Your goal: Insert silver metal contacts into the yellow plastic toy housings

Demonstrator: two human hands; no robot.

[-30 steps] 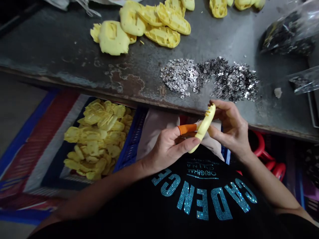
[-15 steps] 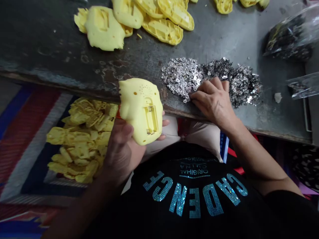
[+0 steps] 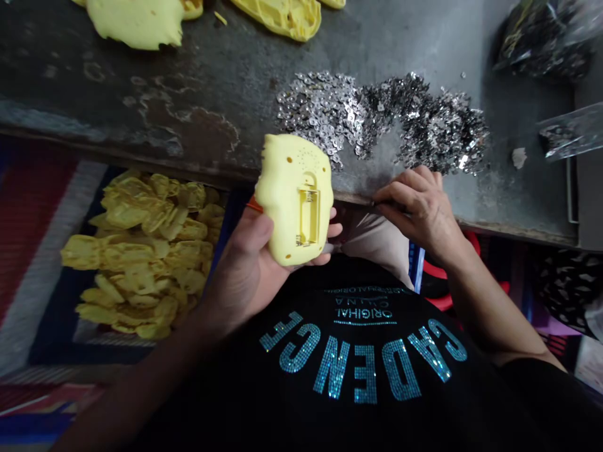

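Note:
My left hand [image 3: 249,263] grips a yellow plastic toy casing [image 3: 277,182], its back turned up. The casing has an uncovered battery compartment [image 3: 309,216] with metal springs at its ends, small speaker holes and several screw holes. Something orange [image 3: 255,204] shows at its left edge. My right hand [image 3: 421,204] is closed in a pinch at the table's front edge, just short of a pile of small metal contact plates [image 3: 325,110]. A tiny dark bit shows at its fingertips, too small to make out.
More yellow casings [image 3: 136,22] lie on the grey metal table [image 3: 235,81] at the back left. Clear bags of dark metal parts [image 3: 541,50] sit at the right. Below the table edge, at left, a blue crate [image 3: 56,326] holds yellow shells [image 3: 141,251].
My right hand has drawn back from the metal plates to the table's edge, leaving a gap in the pile. My left hand has brought the casing rightward, closer to it. The view has shifted.

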